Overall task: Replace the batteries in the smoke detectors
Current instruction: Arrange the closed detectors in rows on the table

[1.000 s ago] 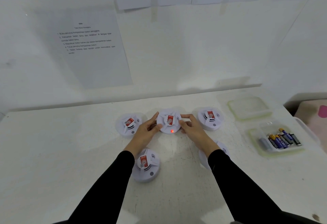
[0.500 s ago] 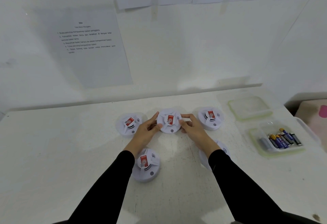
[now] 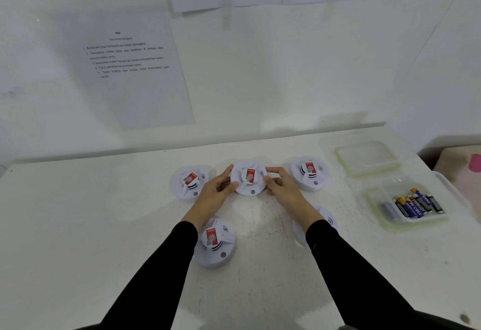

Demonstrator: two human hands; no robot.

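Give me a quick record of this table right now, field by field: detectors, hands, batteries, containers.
detectors: five on the table, red labels up on four, fifth partly hidden
held detector: middle of back row
left hand: fingers on its left edge
right hand: fingers on its right edge
batteries: in open tub, right side
lid: behind the tub, apart

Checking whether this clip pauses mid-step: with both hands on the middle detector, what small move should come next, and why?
Probably lift and flip the middle detector. The left hand and right hand pinch its rim from both sides, it lies label-up on the table, and no battery cover shows on this face.
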